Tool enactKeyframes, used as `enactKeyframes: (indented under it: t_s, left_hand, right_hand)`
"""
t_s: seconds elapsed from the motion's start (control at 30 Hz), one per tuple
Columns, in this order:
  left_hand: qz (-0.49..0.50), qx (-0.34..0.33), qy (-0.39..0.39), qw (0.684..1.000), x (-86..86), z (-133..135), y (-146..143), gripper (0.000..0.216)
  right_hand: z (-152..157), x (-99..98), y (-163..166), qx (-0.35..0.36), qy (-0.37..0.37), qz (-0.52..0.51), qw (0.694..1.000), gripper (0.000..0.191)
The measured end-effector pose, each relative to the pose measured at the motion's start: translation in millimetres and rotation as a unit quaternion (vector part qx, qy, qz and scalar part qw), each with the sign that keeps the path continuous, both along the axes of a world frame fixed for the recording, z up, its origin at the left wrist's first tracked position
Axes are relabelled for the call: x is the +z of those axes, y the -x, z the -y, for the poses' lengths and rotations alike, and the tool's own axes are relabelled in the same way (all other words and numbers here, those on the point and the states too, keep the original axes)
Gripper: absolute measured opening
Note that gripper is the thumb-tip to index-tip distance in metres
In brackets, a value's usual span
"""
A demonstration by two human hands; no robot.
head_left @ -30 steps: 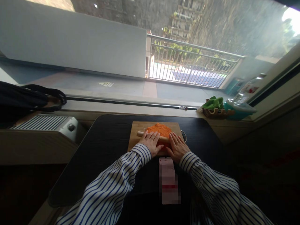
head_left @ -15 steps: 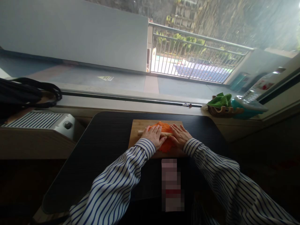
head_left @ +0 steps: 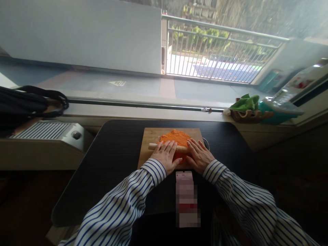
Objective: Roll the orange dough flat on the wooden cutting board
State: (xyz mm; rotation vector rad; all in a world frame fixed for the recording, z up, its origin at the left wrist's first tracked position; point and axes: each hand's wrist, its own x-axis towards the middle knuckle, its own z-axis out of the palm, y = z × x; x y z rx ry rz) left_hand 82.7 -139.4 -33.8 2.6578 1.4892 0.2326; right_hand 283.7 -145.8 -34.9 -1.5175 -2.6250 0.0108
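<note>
A pale wooden rolling pin (head_left: 153,146) lies crosswise over a flattened orange sheet of dough (head_left: 176,135) on a wooden board (head_left: 146,155). My left hand (head_left: 165,155) rests flat on the pin's left half, fingers stretched out and thumb pointing right. On the right half lies my right hand (head_left: 200,153), also flat, its fingers extended over the pin. The pin's right end is hidden under that hand. Most of the dough shows beyond the pin; a smaller reddish-orange part shows between my hands.
The board sits on a dark table (head_left: 115,153). Nearer me lies a phone (head_left: 185,191), its screen blurred. A round rim (head_left: 206,144) shows behind the board's right edge. On the sill are a basket with a green cloth (head_left: 246,103) and a bottle (head_left: 294,83). A radiator (head_left: 51,133) stands left.
Both hands and the rolling pin have moved toward me over the dough, so more orange dough shows beyond the pin. The camera view has shifted slightly.
</note>
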Motion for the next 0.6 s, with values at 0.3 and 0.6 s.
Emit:
enactKeyframes:
  t_s: [0.3, 0.6]
  left_hand:
    - [-0.007, -0.01, -0.028, 1.0, -1.9, 23, 3, 0.063]
    - [-0.018, -0.015, -0.041, 0.999, -1.9, 38, 6, 0.066]
  right_hand:
    - [22, -5.1, -2, 0.022, -0.018, -0.02, 0.999, 0.061]
    - [36, -7.2, -1, 0.032, -0.026, -0.021, 0.999, 0.06]
